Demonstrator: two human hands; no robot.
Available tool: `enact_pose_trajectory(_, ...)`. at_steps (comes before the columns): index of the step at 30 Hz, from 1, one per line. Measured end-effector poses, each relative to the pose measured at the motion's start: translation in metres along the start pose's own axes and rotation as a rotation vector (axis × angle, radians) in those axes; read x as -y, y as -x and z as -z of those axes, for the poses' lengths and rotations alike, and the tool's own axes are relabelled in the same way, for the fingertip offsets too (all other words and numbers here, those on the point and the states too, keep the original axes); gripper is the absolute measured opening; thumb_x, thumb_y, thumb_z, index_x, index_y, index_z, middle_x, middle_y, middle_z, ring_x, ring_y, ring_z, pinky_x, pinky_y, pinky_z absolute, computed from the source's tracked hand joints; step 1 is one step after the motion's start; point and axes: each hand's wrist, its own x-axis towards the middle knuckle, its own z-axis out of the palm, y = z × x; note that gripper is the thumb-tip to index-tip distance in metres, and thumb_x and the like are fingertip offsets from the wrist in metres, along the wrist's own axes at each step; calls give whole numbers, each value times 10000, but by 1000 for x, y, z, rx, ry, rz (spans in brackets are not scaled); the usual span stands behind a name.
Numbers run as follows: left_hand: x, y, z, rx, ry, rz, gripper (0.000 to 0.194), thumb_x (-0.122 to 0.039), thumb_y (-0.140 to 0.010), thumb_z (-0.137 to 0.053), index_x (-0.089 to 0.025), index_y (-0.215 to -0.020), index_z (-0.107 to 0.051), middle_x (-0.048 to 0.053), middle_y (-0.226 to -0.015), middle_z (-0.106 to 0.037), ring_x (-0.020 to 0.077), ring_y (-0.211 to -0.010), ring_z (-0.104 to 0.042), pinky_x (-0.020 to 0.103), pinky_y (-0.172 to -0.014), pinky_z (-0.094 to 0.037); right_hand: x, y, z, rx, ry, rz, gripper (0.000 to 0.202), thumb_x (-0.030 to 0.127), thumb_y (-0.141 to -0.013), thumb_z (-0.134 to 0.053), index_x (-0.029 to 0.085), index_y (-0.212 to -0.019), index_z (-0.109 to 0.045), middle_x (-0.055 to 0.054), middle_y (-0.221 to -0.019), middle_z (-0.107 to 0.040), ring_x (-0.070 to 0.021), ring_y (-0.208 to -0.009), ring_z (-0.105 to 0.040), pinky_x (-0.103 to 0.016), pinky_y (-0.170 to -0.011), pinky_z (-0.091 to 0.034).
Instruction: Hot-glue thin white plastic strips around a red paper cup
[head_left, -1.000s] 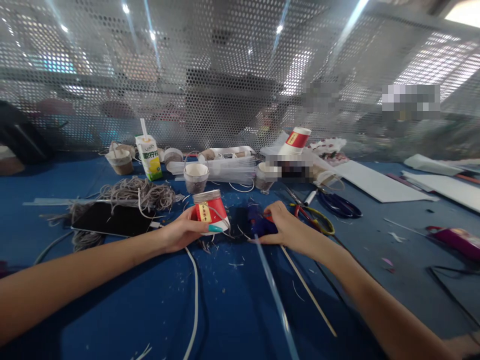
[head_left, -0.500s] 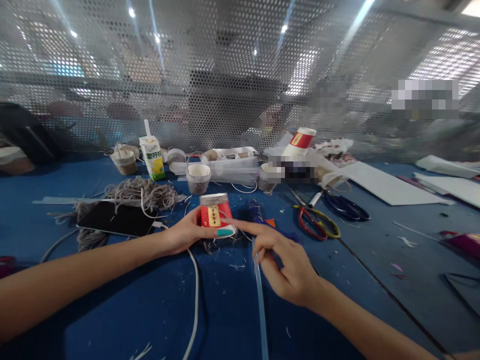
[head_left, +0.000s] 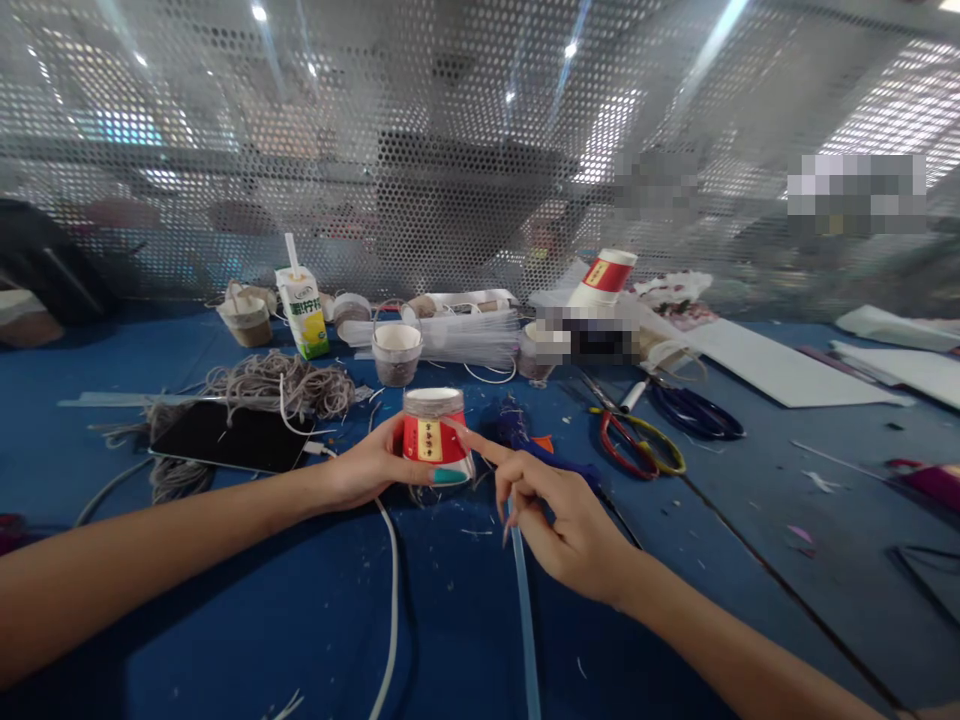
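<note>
My left hand [head_left: 382, 465] is closed around a red and white paper cup [head_left: 429, 440], its teal-nailed thumb lying across the lower front. Grey cord is wound round the cup just under its rim, and a yellow label faces me. My right hand [head_left: 559, 510] points its index finger at the cup's right side, the tip at or very near the red wall; contact cannot be made out. Its other fingers are loosely bent and apart, with nothing visible in them. Behind the right hand lies a blue glue gun [head_left: 517, 425], partly hidden.
Grey cord [head_left: 300, 385] lies tangled by a black phone [head_left: 232, 437] at left. Behind stand a drink carton [head_left: 304, 318] and a small cord-wrapped bucket [head_left: 397, 362]. Scissors [head_left: 637, 450] lie at right, near a white board [head_left: 787, 370]. A white cable [head_left: 393, 600] runs toward me.
The cup has turned slightly more upright in my left hand. My right index finger has shifted a little up along its right side.
</note>
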Motion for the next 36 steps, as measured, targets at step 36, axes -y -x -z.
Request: enact_pose_trajectory(36,-5,1,7,202,97,89,579,-139,-571,-808,-146,-1117,-614,75,-969,-709,184,-851,-666,306,-805,-485,-11,-15,5,-348,-644,-214,190,35,-560,-420,213,-594,-475,-14,-617,-656,-157,-625,-659,-214,-422,-530)
